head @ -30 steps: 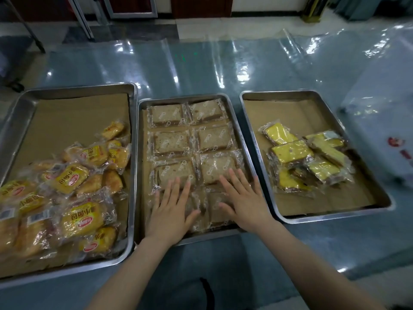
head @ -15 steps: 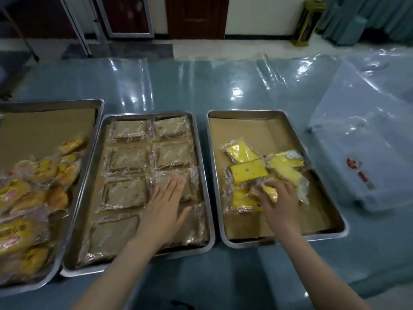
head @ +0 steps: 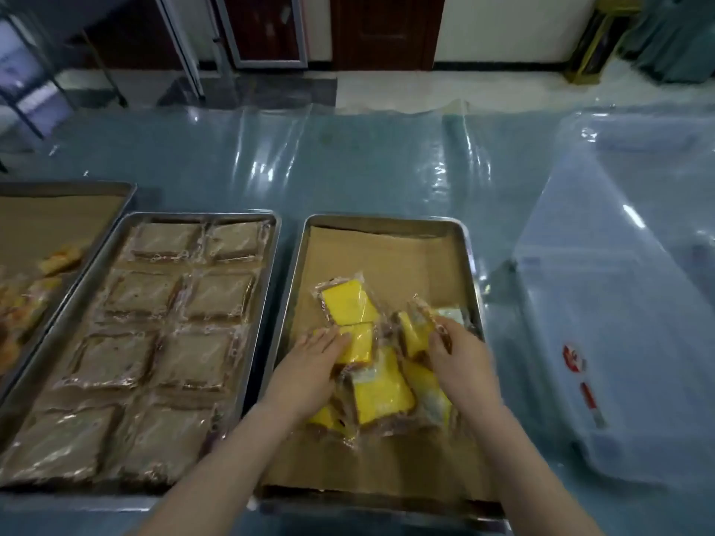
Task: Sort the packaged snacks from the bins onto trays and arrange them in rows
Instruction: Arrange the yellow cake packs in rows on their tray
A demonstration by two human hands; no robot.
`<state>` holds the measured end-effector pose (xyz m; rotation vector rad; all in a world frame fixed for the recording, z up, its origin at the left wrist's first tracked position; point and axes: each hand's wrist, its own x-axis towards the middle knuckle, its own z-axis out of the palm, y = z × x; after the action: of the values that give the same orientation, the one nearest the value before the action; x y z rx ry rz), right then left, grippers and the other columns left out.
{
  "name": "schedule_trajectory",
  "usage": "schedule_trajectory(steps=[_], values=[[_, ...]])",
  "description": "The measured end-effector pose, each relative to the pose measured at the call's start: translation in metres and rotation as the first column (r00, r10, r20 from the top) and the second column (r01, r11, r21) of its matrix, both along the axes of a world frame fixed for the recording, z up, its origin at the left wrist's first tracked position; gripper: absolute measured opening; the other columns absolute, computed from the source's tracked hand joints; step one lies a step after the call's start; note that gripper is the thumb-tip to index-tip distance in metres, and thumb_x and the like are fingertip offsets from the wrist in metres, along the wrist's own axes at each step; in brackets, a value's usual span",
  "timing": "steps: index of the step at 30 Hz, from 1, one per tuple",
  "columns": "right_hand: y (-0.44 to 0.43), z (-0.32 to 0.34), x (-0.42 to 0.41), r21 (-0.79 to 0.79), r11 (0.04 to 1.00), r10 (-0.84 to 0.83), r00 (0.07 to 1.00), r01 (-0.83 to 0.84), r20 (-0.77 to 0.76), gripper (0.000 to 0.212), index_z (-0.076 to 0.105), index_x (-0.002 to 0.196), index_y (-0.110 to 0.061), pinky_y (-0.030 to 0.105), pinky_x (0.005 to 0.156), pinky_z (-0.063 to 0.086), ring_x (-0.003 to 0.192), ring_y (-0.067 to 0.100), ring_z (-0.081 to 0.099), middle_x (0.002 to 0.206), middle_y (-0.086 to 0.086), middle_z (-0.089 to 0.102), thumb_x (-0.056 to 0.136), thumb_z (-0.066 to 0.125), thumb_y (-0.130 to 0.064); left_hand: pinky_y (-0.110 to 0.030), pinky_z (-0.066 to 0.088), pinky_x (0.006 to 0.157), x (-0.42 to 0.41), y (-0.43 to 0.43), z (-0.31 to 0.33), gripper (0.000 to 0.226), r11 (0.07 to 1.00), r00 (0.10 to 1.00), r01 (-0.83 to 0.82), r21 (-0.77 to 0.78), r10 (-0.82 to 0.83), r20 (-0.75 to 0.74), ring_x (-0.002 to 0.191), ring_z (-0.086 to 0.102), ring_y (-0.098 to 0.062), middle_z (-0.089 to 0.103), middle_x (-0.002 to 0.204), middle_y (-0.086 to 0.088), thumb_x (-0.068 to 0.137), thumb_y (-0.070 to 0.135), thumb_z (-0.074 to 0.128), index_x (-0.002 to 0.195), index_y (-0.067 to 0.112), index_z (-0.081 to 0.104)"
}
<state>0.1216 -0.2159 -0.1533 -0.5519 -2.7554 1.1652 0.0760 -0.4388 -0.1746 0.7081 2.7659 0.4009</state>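
Our left hand (head: 309,367) has crossed to the right tray (head: 470,265), straight fingers pressing the yellow packet (head: 361,342) under them; our right hand (head: 460,361) curls round a tilted packet (head: 414,334). We cannot read the blurred bin label (head: 574,359).

Head view, steeply down, close over trays (head: 387,222)

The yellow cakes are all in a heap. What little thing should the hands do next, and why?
Probably the right hand should carry the yellow pack it grips to the bare far corner of the tray and lay it flat, starting a row. The other yellow packs overlap in a heap, while the brown packs next door already lie in neat pairs.
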Motion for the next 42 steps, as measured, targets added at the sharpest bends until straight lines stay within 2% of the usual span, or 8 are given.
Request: schedule_trajectory(steps=[4,7,10,16,20,25,29,42], values=[[0.016,0.018,-0.036,-0.18,0.983,-0.063,0.992,0.043,-0.109,0.025,0.054,0.118,-0.031,0.009,0.056,0.036,0.075,-0.009,0.056,0.088,-0.022,0.059,0.095,0.049,-0.022,-0.029,0.044,0.091,-0.015,0.001,0.018,0.052,0.981,0.989,-0.138,0.134,0.143,-0.028,0.12,0.05,-0.017,0.046,0.142,0.005,0.094,0.02,0.045,0.143,0.036,0.033],[0.023,0.022,-0.071,-0.365,0.924,-0.187,0.966,0.112,-0.178,0.02,0.054,0.113,-0.03,0.01,0.051,0.039,0.067,-0.008,0.056,0.081,-0.02,0.061,0.095,0.05,-0.021,-0.027,0.045,0.073,-0.037,0.005,0.033,0.05,0.96,0.98,-0.163,0.227,0.185,-0.079,0.103,0.059,-0.019,0.057,0.13,0.006,0.091,0.03,0.042,0.139,0.042,0.036],[0.025,0.015,-0.101,-0.452,0.876,-0.289,0.933,0.166,-0.216,0.021,0.061,0.109,-0.03,0.013,0.055,0.043,0.065,-0.004,0.057,0.076,-0.022,0.063,0.093,0.052,-0.019,-0.031,0.048,0.078,-0.075,0.017,0.037,0.047,0.958,0.978,-0.142,0.249,0.175,-0.114,0.104,0.058,-0.017,0.057,0.128,0.007,0.092,0.036,0.038,0.137,0.048,0.032],[0.037,-0.014,-0.16,0.012,1.0,-0.021,0.96,0.025,-0.28,0.034,0.07,0.115,-0.023,0.027,0.101,0.04,0.114,0.015,0.057,0.121,-0.001,0.066,0.088,0.059,-0.004,-0.035,0.032,0.107,-0.157,0.041,0.005,0.066,0.992,0.954,-0.103,0.067,0.117,-0.275,0.13,0.041,-0.025,0.042,0.145,-0.003,0.084,0.009,0.063,0.142,0.028,0.036],[0.053,-0.044,-0.168,0.293,0.923,0.212,0.965,-0.249,0.154,0.044,0.063,0.123,-0.03,0.028,0.113,0.017,0.141,0.02,0.029,0.148,0.004,0.042,0.089,0.053,-0.005,-0.027,-0.003,0.11,-0.18,0.047,-0.021,0.075,0.998,0.958,-0.055,-0.034,0.043,-0.282,0.143,0.014,-0.022,0.018,0.156,-0.004,0.086,-0.004,0.049,0.148,0.029,0.023],[0.057,-0.06,-0.153,0.256,0.927,0.244,0.959,-0.275,0.148,0.049,0.044,0.131,-0.041,0.039,0.117,-0.003,0.143,0.015,-0.02,0.159,-0.004,0.002,0.085,0.049,-0.055,-0.03,-0.023,0.107,-0.185,0.046,-0.052,0.058,0.989,0.989,0.069,-0.131,-0.085,-0.12,0.137,-0.029,-0.014,-0.021,0.154,0.003,0.1,0.037,0.024,0.144,0.039,-0.014],[0.044,-0.064,-0.166,0.395,0.851,0.276,0.934,-0.346,0.225,0.062,-0.004,0.145,-0.053,0.044,0.11,-0.019,0.138,0.025,-0.034,0.156,-0.005,-0.022,0.091,0.025,-0.062,-0.035,-0.019,0.111,-0.193,0.046,-0.052,0.069,0.984,0.987,0.11,-0.137,-0.124,-0.101,0.135,-0.033,-0.011,-0.026,0.152,0.006,0.081,0.07,-0.006,0.143,0.042,-0.016],[0.043,-0.067,-0.187,0.427,0.8,0.3,0.897,-0.422,0.324,0.059,-0.008,0.147,-0.046,0.055,0.112,-0.016,0.139,0.03,-0.03,0.158,-0.001,-0.02,0.097,0.023,-0.056,-0.043,-0.011,0.115,-0.18,0.052,-0.037,0.055,0.982,0.968,-0.007,-0.19,-0.04,-0.246,0.143,-0.013,-0.016,0.001,0.158,0.001,0.095,0.052,0.021,0.145,0.028,0.025]])
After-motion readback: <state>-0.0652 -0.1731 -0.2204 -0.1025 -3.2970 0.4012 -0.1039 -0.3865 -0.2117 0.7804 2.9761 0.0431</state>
